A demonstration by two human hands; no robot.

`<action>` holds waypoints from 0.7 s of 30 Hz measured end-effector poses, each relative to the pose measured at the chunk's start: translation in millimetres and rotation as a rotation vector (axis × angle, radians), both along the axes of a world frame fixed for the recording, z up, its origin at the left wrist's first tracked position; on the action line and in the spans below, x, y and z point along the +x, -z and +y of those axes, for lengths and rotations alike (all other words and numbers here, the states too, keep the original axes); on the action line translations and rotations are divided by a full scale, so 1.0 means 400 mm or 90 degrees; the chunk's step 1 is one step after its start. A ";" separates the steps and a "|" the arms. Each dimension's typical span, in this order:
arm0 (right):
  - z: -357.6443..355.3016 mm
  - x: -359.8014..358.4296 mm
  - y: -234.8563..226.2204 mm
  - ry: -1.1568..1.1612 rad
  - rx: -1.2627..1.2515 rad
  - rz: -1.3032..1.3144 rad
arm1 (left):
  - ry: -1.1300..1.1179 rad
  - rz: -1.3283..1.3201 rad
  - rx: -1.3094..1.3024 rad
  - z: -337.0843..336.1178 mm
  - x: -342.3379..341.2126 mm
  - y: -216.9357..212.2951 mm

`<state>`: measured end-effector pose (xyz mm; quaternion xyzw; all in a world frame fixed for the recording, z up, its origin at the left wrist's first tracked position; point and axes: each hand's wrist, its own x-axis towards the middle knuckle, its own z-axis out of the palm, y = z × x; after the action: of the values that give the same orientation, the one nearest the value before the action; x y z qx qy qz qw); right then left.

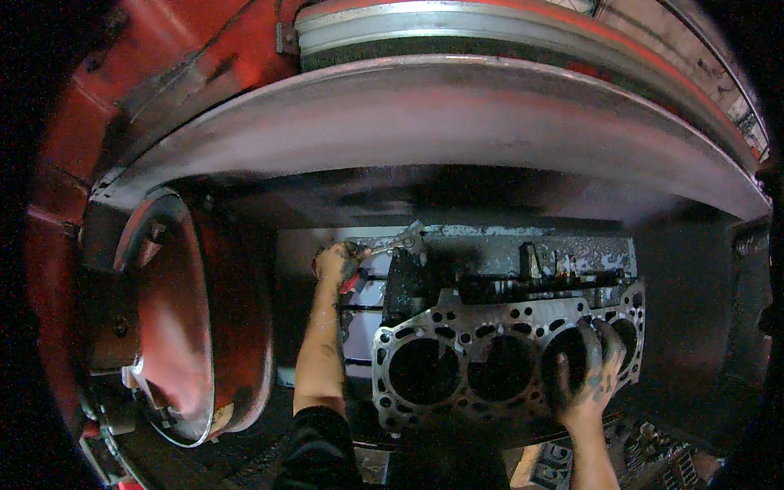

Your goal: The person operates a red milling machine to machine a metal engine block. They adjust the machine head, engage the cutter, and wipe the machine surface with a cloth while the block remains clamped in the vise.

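Observation:
A grey metal engine block (482, 314) stands in front of me, its flat face with a row of round cylinder bores turned up toward me. Past its far left corner, my left hand (336, 263) is closed around a hand tool (382, 248) with a thin metal shaft pointing right. A red part shows below the fist; the rest of the grip is hidden. My right hand (594, 371) lies over the two right-hand bores with thumb and fingers spread, touching the block. Dark smears mark both hands.
A broad curved metal rim (449, 106) arches across the far side. To the left stands a red round housing (175, 302). Behind the block lies a wet, speckled grey panel (490, 249). Several metal parts (653, 449) sit low at the right, beside a flat holed piece (554, 464).

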<state>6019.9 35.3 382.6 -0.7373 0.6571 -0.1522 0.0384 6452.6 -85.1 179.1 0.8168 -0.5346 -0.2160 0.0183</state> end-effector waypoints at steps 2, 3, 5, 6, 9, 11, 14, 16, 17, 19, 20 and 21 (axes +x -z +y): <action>0.001 0.001 0.001 -0.003 -0.016 0.014 | 0.010 -0.016 0.002 0.008 -0.004 0.004; 0.001 0.003 0.000 0.002 -0.012 0.017 | -0.001 -0.027 -0.007 0.010 -0.005 0.007; 0.001 0.004 0.000 0.004 -0.013 0.018 | -0.026 -0.049 -0.024 0.016 -0.009 0.011; 0.002 0.003 -0.001 -0.002 -0.010 0.021 | -0.026 -0.043 -0.010 0.017 -0.013 0.011; 0.001 0.001 -0.003 -0.002 -0.016 0.016 | -0.017 -0.049 0.013 0.012 -0.023 0.001; -0.001 0.001 -0.002 -0.002 -0.015 0.008 | -0.011 -0.077 0.009 0.005 -0.026 -0.010; -0.001 -0.001 0.000 0.003 -0.009 0.013 | 0.011 -0.052 0.066 0.002 -0.024 -0.020; 0.000 -0.003 0.003 0.001 -0.006 0.007 | 0.002 -0.038 0.050 0.005 -0.019 -0.014; 0.000 -0.003 0.003 0.004 -0.006 0.002 | 0.003 -0.041 0.036 0.008 -0.015 -0.006; 0.001 -0.004 0.003 0.008 -0.003 0.000 | -0.006 -0.040 0.021 0.012 -0.005 0.018; 0.001 -0.004 0.002 0.012 0.002 -0.003 | -0.011 -0.041 0.020 0.012 0.002 0.033; 0.001 -0.004 0.002 0.015 0.000 0.002 | -0.011 -0.029 -0.008 0.011 0.008 0.048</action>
<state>6018.4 35.6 381.9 -0.7295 0.6660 -0.1513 0.0358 6456.0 -80.6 159.8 0.8260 -0.5292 -0.1938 0.0127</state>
